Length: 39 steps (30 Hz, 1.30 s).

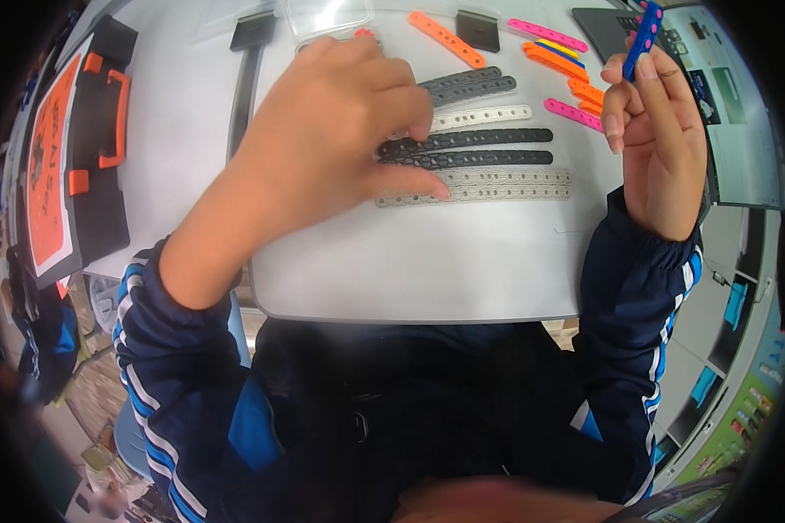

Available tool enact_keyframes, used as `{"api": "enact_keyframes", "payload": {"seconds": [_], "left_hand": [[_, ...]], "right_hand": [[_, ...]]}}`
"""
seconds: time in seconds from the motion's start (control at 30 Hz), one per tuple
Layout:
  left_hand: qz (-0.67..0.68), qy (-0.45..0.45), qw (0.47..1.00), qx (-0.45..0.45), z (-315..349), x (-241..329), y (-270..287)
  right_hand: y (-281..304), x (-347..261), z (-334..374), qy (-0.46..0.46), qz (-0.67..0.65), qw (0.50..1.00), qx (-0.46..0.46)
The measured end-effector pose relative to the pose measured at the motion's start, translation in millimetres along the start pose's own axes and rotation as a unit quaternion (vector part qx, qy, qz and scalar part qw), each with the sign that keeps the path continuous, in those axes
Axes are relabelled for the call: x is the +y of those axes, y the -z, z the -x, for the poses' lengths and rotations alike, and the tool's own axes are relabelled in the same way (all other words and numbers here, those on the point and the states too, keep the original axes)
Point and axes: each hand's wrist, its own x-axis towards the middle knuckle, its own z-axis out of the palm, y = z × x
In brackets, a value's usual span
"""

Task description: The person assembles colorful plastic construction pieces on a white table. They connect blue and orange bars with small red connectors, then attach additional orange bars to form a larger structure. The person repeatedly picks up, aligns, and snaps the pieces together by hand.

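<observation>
My right hand (665, 139) is raised at the right, pinching a blue perforated strip (642, 44) with pink dots between thumb and fingers. Over the left ends of several laid-out strips reaches my left hand (331, 131), thumb and index finger apart. Its thumb tip rests at the light grey perforated strips (506, 185), and its index finger is by the black perforated strips (497, 137). Beyond these lie a white strip (488, 115) and dark grey strips (475, 84), their left ends hidden by the hand.
Orange strips (445, 39), pink strips (549, 35) and a yellow one (556, 48) lie at the back. A laptop (606, 28) and a lit screen (741, 105) are at the right. Left stands a black-and-orange case (96, 174); a clear container (331, 16) sits behind my left hand.
</observation>
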Motion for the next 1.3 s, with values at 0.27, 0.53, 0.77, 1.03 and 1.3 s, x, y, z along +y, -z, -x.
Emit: {"api": "enact_keyframes", "payload": {"seconds": [0.27,0.53,0.77,1.03,1.3], "left_hand": [[0.002,0.043,0.998,-0.045,1.6,17.4,-4.4],[0.028,0.051,0.996,-0.072,2.1,22.5,-5.3],[0.016,0.009,0.999,-0.049,-0.3,25.4,-6.0],[-0.007,0.022,0.997,-0.073,1.0,21.9,0.1],[-0.079,-0.029,0.995,-0.044,0.9,16.8,-7.6]], "right_hand": [[10.3,4.4,-9.3,0.005,0.023,0.999,0.04],[6.1,13.4,-10.1,-0.026,-0.068,0.997,0.041],[14.7,22.9,-15.0,-0.039,0.033,0.999,0.003],[11.3,23.7,-14.5,-0.054,0.048,0.997,-0.014],[6.6,21.8,-11.8,-0.049,0.064,0.997,-0.019]]}}
